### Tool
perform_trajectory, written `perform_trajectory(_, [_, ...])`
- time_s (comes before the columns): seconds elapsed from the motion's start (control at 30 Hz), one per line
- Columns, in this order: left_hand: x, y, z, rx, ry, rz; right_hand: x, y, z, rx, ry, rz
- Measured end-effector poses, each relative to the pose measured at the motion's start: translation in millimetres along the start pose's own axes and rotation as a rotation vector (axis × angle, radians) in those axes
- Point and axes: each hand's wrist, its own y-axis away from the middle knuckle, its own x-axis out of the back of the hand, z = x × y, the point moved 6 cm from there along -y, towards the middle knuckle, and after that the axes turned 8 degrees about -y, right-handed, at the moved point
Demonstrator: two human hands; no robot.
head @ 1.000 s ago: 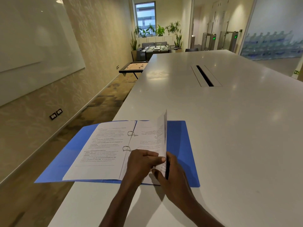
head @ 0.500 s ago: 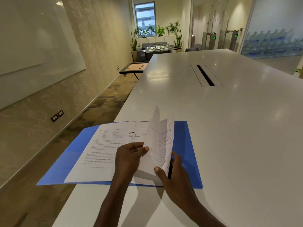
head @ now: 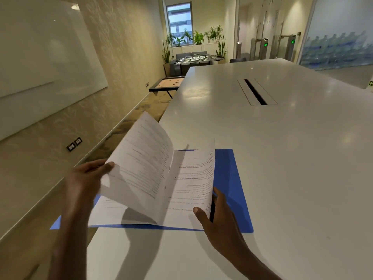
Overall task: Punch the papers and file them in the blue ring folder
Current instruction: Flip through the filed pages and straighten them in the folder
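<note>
Head view, left hand pinching lifted papers, right hand gripping them, print illegible, blue folder

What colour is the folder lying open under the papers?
Blue, a plain solid blue folder; the head view shows it best.

White table; wall whiteboard; window.

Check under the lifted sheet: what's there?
Under the lifted sheet, held by the left hand, lies another printed page on the blue folder. The right hand grips the right-hand pages. The rings are covered, so not visible.
</note>
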Motion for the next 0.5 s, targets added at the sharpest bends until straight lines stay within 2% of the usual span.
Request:
perform_trajectory(0.27, [25.4, -37.8, -59.5, 0.131, -0.120, 0.063, -0.2, -0.8, 1.4, 0.011, 0.019, 0.013])
perform_trajectory(0.5, [21.7, -50.8, -113.6, 0.273, -0.401, 0.102, -0.4, -0.8, 3.4, 0.026, 0.024, 0.009])
